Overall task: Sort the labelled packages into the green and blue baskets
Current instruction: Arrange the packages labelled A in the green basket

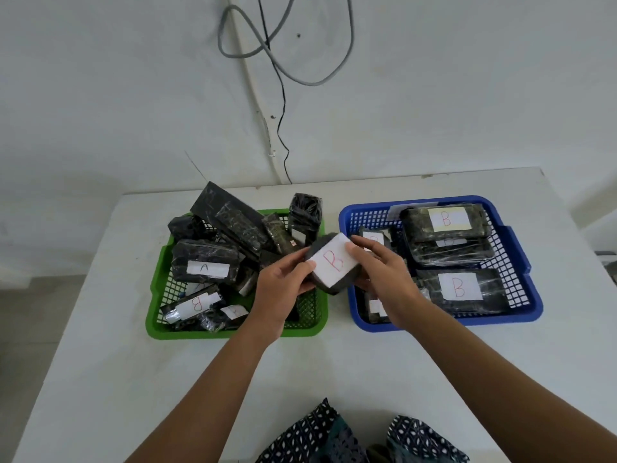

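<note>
While both hands grip it, package B hovers between baskets.

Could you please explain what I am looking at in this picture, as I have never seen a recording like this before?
There is no machine here. A person wears a camera on the head, so the single view looks forward and down at their own two bare arms. On the white table stand two plastic mesh baskets: a green basket on the left and a blue basket on the right. Both hold black plastic-wrapped packages with white paper labels. The labels readable in the blue one say B; the green one shows an A-labelled package and a B-labelled one. Between the baskets, the left hand and right hand together hold a black package with a red B.
</note>
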Demonstrator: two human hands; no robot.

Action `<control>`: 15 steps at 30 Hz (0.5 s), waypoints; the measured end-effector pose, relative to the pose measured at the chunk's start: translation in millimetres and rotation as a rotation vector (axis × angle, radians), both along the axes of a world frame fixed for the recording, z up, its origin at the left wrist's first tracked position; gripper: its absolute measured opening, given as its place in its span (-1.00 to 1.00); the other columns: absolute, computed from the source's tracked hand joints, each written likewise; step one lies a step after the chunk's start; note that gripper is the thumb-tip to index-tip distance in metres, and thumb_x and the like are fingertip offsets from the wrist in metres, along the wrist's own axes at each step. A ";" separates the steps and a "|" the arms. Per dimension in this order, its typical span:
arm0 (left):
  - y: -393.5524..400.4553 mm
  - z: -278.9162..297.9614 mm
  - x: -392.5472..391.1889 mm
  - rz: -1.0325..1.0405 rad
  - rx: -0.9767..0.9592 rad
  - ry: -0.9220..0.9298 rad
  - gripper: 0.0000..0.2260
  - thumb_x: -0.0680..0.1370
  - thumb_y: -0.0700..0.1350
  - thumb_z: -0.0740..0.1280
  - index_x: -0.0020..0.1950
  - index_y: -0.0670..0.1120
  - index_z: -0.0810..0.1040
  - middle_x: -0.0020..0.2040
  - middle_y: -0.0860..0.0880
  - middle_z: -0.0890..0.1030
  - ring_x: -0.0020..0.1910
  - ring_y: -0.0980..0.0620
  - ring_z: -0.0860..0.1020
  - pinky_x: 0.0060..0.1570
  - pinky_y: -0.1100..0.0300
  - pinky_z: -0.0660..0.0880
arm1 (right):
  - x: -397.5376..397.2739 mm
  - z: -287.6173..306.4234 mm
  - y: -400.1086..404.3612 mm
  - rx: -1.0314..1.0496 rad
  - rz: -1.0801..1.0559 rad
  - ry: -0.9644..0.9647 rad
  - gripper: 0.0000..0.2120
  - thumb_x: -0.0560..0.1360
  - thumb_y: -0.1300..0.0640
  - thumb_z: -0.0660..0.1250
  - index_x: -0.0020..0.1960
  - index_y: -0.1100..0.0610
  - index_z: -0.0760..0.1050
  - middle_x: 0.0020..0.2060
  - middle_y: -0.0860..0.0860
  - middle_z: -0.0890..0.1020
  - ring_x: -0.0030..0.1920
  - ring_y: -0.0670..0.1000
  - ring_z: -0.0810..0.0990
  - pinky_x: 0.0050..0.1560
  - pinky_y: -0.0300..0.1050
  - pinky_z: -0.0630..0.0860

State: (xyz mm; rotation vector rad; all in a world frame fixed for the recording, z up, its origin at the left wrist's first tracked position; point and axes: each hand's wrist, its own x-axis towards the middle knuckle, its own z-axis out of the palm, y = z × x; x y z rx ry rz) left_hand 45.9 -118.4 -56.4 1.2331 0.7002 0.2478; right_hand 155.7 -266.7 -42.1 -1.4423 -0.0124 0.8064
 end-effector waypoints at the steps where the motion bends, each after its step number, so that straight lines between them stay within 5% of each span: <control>1: -5.3 1.6 3.8 -0.045 0.011 -0.002 -0.75 0.56 -0.19 0.38 0.02 0.17 0.71 0.04 0.01 0.73 0.07 0.03 0.68 -0.03 0.12 0.64 | 5.3 2.8 -8.7 -0.009 0.037 -0.019 -0.71 0.54 0.05 0.44 0.25 -0.07 0.58 -0.05 -0.02 0.74 -0.02 -0.02 0.72 -0.11 -0.14 0.65; 7: -65.0 1.9 42.2 -0.177 0.186 0.026 -0.69 0.52 -0.06 0.46 0.26 -0.04 0.63 0.08 0.01 0.72 0.04 0.12 0.68 0.00 0.17 0.63 | 43.7 12.4 -88.2 -0.075 0.058 -0.088 -0.71 0.52 0.06 0.45 0.23 -0.11 0.61 -0.05 0.02 0.73 -0.03 0.02 0.73 -0.13 -0.04 0.67; 10: -108.0 -1.5 52.2 -0.308 0.580 0.016 -0.55 0.45 0.14 0.47 0.26 -0.05 0.64 0.14 0.06 0.68 0.09 0.22 0.62 0.12 0.24 0.57 | 64.9 10.3 -140.3 -0.103 -0.126 -0.100 -0.76 0.51 0.07 0.46 0.18 -0.03 0.63 -0.06 0.03 0.75 -0.05 0.02 0.74 -0.19 -0.12 0.65; 15: -171.8 -18.3 65.0 -0.594 1.208 -0.181 -0.62 0.47 0.07 0.47 0.22 -0.08 0.67 0.21 0.02 0.66 0.19 0.06 0.60 0.22 0.16 0.53 | 88.0 -6.2 -211.4 -0.290 -0.297 -0.238 -0.86 0.53 0.04 0.44 0.09 -0.08 0.65 -0.11 -0.02 0.74 -0.08 -0.01 0.74 -0.16 -0.03 0.69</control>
